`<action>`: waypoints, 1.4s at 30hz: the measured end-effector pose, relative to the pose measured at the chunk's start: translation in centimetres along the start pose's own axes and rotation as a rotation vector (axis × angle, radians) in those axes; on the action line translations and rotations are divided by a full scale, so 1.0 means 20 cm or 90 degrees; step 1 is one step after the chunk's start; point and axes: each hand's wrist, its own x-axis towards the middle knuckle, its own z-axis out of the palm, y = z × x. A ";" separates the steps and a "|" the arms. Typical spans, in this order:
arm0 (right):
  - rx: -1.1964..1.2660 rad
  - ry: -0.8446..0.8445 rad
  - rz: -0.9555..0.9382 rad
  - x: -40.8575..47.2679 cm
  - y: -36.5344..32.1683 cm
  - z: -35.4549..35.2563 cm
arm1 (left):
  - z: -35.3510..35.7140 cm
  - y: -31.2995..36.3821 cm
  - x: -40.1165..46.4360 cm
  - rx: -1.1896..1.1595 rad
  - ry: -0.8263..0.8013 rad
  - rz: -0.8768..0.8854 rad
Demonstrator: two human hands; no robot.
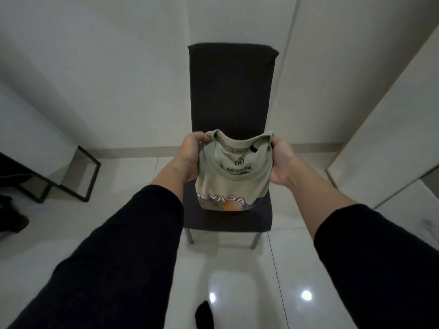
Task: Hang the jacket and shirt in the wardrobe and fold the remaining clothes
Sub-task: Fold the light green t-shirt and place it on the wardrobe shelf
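Observation:
A folded pale green T-shirt (234, 184) with "NEVADA" printed on it hangs over the seat of a dark chair (231, 91). My left hand (191, 157) grips its left edge near the collar. My right hand (282, 162) grips the right edge at the same height. The collar faces up and the lower fold with a coloured print touches or hovers just above the seat. Both my arms wear black sleeves.
The chair stands against a white wall on a glossy tiled floor. A black metal frame (78, 181) stands at the left. A white wardrobe door (392, 138) runs along the right. My dark foot (204, 314) shows at the bottom.

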 end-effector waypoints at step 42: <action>-0.403 0.458 -0.110 1.91 0.71 -0.72 | -0.50 -1.07 1.84 0.351 0.353 0.094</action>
